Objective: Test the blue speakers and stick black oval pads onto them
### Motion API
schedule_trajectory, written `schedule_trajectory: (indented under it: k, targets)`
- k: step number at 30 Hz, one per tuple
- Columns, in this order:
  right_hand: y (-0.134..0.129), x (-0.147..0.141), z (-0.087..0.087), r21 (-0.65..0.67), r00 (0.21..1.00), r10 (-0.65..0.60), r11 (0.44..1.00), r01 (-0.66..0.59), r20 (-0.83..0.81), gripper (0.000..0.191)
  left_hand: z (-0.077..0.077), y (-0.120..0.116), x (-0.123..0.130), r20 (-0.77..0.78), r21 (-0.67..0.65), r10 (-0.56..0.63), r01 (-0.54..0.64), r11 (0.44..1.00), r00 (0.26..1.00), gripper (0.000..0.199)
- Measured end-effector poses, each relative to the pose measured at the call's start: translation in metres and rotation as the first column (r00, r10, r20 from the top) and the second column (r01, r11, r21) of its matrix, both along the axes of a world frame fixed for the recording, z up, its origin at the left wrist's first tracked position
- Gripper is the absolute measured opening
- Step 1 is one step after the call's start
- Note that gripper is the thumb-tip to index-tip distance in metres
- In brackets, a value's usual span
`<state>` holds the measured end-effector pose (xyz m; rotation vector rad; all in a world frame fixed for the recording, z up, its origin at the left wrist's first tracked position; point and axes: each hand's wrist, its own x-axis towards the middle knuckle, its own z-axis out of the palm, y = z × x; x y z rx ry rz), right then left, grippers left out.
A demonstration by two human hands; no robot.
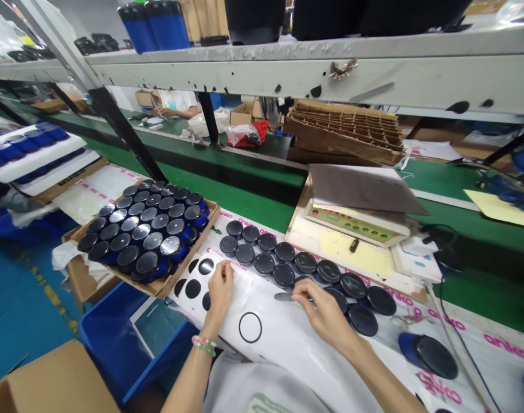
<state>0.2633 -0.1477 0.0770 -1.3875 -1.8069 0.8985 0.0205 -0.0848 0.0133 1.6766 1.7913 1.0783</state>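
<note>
A white sheet of round black stickers (193, 288) lies in front of me, with a bare black ring outline (250, 327) on its right part. My left hand (220, 289) is closed at the sheet's far edge, fingertips pinched together on it and partly covering a sticker. In my right hand (316, 304) is a thin, grey, flat-bladed tool (283, 296), its tip pointing left above the sheet. Just beyond both hands stand rows of blue containers with round black tops (264, 263); my right hand hides part of one.
To the left is a cardboard tray (212, 215) packed with similar containers, above a blue bin (111, 338). A control box (356, 221) stands behind the rows. One container (436, 355) lies tilted at right. A shelf beam (262, 71) crosses overhead; a co-worker (178, 103) sits beyond.
</note>
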Motion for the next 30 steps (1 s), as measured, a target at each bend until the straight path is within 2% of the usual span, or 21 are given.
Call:
schedule_trajectory:
  k: [2, 5, 7, 9, 12, 18, 25, 30]
  targets:
    - [0.009, 0.012, -0.003, -0.054, 0.989, -0.142, 0.989, 0.139, -0.048, 0.018, 0.008, 0.000, 0.004, -0.043, 0.057, -0.083, 0.085, 0.995, 0.996, 0.027]
    - [0.024, 0.022, -0.013, -0.132, 0.954, -0.287, 0.952, 0.275, -0.086, 0.028, 0.016, -0.001, 0.032, -0.148, 0.121, -0.272, 0.290, 0.949, 0.951, 0.028]
    - [0.033, 0.024, -0.020, -0.168, 0.931, -0.354, 0.926, 0.337, -0.084, 0.032, 0.015, 0.000, 0.054, -0.221, 0.131, -0.356, 0.390, 0.912, 0.908, 0.046]
    - [0.038, 0.023, -0.026, -0.181, 0.912, -0.404, 0.904, 0.387, -0.066, 0.035, 0.011, 0.002, 0.069, -0.278, 0.130, -0.393, 0.440, 0.889, 0.876, 0.065]
    - [0.040, 0.018, -0.029, -0.145, 0.889, -0.457, 0.881, 0.450, -0.016, 0.036, 0.003, 0.006, 0.077, -0.339, 0.123, -0.415, 0.477, 0.870, 0.844, 0.073]
    - [0.038, 0.000, -0.034, -0.019, 0.811, -0.575, 0.815, 0.580, 0.112, 0.026, -0.002, 0.007, 0.074, -0.388, 0.115, -0.409, 0.484, 0.868, 0.826, 0.060]
    - [0.035, -0.010, -0.049, 0.019, 0.806, -0.571, 0.818, 0.575, 0.159, 0.025, -0.002, 0.008, 0.075, -0.389, 0.097, -0.412, 0.482, 0.871, 0.824, 0.059]
    - [0.035, -0.013, -0.053, 0.038, 0.797, -0.571, 0.817, 0.576, 0.198, 0.026, -0.003, 0.008, 0.075, -0.391, 0.088, -0.416, 0.483, 0.871, 0.821, 0.060]
